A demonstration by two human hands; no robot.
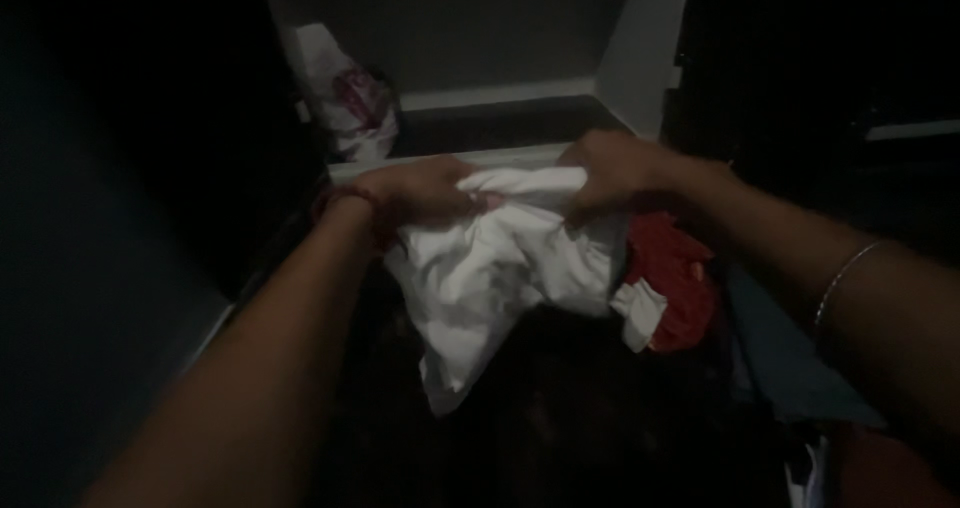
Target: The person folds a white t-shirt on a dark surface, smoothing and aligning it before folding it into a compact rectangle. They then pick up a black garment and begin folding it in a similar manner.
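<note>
While both grips, left hand (425,190) and right hand (615,168), clench the white cloth (490,268), its loose tail below may snag the red cloth (680,278) alongside.

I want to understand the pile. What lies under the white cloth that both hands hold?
Under the white cloth, gripped by the left hand and right hand, a red garment shows at its right side. Directly beneath is only darkness; whatever the cloth covers cannot be seen.

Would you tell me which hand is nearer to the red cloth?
Right. The right hand grips the white cloth just above the red cloth; the left hand is farther left.
</note>
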